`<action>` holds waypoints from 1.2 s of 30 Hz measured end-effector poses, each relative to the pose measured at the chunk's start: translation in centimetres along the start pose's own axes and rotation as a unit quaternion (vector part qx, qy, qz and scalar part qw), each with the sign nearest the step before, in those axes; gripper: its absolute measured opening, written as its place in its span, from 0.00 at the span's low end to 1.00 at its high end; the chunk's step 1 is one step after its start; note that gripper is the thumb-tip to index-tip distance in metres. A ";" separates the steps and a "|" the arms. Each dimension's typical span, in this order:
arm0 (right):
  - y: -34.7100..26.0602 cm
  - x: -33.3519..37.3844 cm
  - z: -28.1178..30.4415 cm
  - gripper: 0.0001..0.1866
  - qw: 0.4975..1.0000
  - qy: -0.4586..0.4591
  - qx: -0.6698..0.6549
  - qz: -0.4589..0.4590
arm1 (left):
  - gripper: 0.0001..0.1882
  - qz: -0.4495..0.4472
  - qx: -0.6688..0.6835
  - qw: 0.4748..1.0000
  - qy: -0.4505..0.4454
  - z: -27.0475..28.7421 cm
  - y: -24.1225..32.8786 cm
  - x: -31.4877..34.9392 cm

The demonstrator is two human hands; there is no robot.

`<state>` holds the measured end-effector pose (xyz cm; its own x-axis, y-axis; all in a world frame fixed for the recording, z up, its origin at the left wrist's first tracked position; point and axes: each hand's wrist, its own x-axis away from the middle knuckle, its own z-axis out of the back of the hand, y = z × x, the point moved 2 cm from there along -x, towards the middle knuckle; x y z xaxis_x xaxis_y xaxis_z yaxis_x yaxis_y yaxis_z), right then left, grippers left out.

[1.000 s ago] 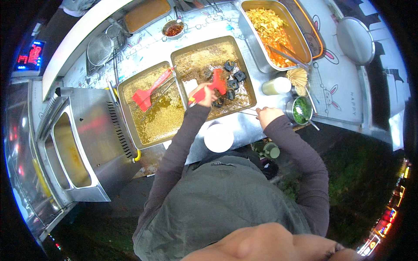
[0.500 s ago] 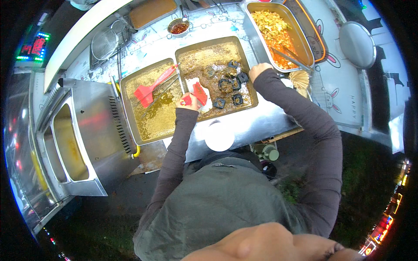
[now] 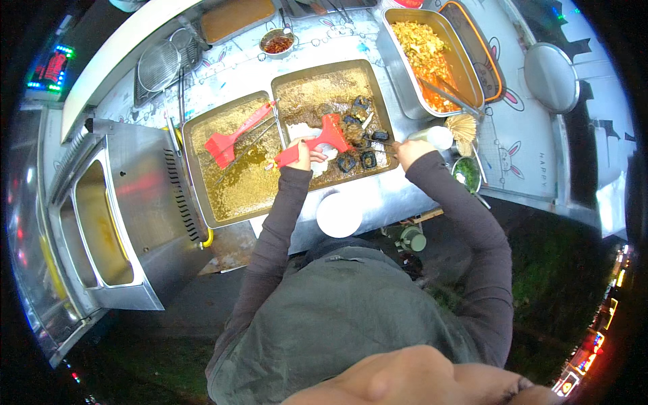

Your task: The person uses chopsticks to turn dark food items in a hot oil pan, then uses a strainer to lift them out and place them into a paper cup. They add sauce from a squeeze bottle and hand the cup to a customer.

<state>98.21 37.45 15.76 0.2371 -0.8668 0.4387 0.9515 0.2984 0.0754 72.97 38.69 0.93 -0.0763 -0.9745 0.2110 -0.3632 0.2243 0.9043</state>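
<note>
My left hand point(image 3: 302, 155) is closed around the handle of a red silicone brush point(image 3: 331, 135), its wide head over the right frying tray point(image 3: 307, 82). Beneath the head lies a white patch I cannot identify. Several black tofu-like pieces point(image 3: 346, 162) sit in brown oil beside the brush. At the tray's right edge my right hand point(image 3: 412, 152) is closed on a thin stick-like tool point(image 3: 380, 142) that reaches in among the pieces. A second red brush point(image 3: 233, 140) lies across the left tray point(image 3: 202, 196), next to thin metal tongs.
A deep steel pan point(image 3: 398, 94) of chopped vegetables in red sauce, with tongs, stands at back right. A bowl of red sauce point(image 3: 277, 44) is behind the trays, a bowl of chopped greens point(image 3: 466, 173) at right. A round white object point(image 3: 339, 214) is near me; a steel fryer point(image 3: 152, 202) stands left.
My left hand has brought the red brush up and rightward, toward the black pieces. My right hand has moved nearer to me, and a thin tool now shows extending from it into the tray.
</note>
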 end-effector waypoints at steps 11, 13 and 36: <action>1.1 4.4 0.5 0.09 0.993 -0.020 0.063 -0.102 | 0.10 -0.025 -0.308 0.951 0.013 -5.4 1.2 -4.9; 0.3 3.7 -1.1 0.08 0.989 0.001 0.049 -0.136 | 0.07 -0.142 -0.439 0.887 0.028 -3.9 2.0 -3.8; 1.3 6.4 3.4 0.07 0.992 0.008 0.018 -0.125 | 0.15 0.006 -0.105 0.993 -0.061 -7.9 1.3 -2.1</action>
<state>100.33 33.61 21.73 -0.0018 -0.9217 0.3880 0.9732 0.0876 0.2127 79.97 41.12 4.58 -0.1966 -0.9626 0.1866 -0.1618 0.2196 0.9621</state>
